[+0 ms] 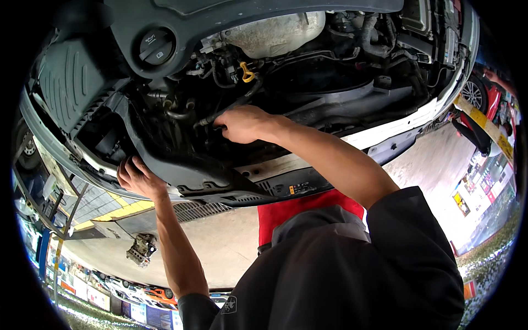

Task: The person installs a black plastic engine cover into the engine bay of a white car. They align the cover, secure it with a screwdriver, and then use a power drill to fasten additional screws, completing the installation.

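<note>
My right hand (243, 124) reaches down into the engine bay with its fingers curled in. Its fingertips are beside a thin dark hose (204, 120); what they close on is hidden. A yellow dipstick handle (247, 72) stands just above that hand. At the front edge of the bay my left hand (142, 179) rests over the light metal crossmember, its fingers bent and slightly apart. Beside it curves a black plastic air duct (179, 165). The large dark engine cover (214, 12) with its round oil filler cap (156, 47) fills the top.
A ribbed air filter box (71, 82) is at left, and the radiator fan shroud (341, 99) lies right of my right hand. The bumper edge (308, 190) runs close to my body. An engine part (142, 249) sits on the floor. A red car (495, 102) is at far right.
</note>
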